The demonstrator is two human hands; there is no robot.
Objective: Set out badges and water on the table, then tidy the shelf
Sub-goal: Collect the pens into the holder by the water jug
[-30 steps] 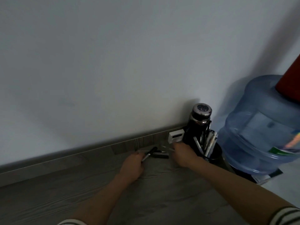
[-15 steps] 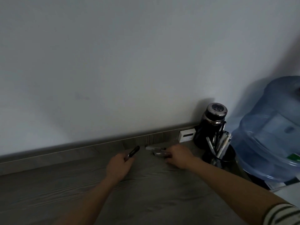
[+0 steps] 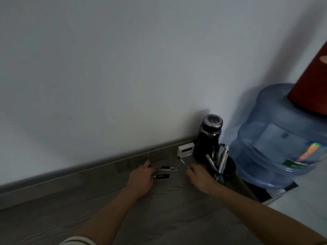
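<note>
On the grey wooden shelf top (image 3: 99, 214), my left hand (image 3: 141, 177) is curled around the end of a black marker (image 3: 162, 176) that points right, low over the surface. Just behind it, a second black and silver pen (image 3: 167, 168) lies by my fingertips. My right hand (image 3: 200, 175) pinches a thin white pen (image 3: 184, 163) whose tip points back left toward the wall. A black pen holder (image 3: 230, 167) with several pens stands right beside my right hand.
A black thermos flask (image 3: 210, 138) stands against the wall behind the holder, with a small white box (image 3: 185, 150) to its left. A large blue water jug (image 3: 276, 138) sits off the shelf's right end, with a dark red object (image 3: 311, 85) above it.
My left hand has moved right again with the black marker, back beside the loose pen. My right hand has lifted a white pen off the surface, closer to the pen holder.
</note>
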